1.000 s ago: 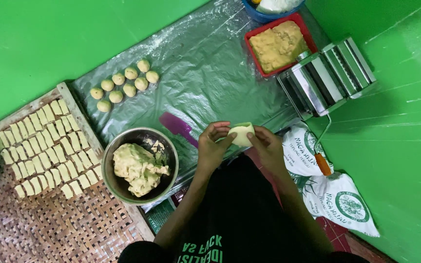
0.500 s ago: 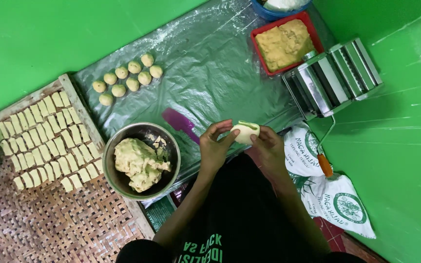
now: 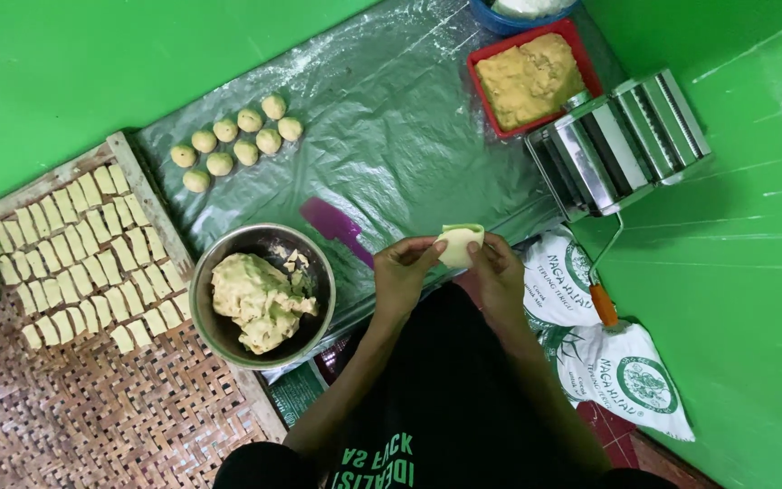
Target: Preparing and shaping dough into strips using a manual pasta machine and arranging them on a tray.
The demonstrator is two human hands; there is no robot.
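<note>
Two hands pinch one small flat piece of pale dough (image 3: 460, 244) between them: the left hand (image 3: 403, 274) grips its left edge with closed fingertips, the right hand (image 3: 500, 276) its right edge. The dough is held above the clear plastic sheet (image 3: 391, 136). Just left lies a purple spatula (image 3: 337, 226), beside a steel bowl (image 3: 262, 294) of dough. Nine dough balls (image 3: 237, 140) sit farther off, a pasta roller (image 3: 622, 140) to the right.

Both forearms angled inward, left hand (image 3: 406, 272) and right hand (image 3: 500, 274) close together, fingertips pinched.
</note>
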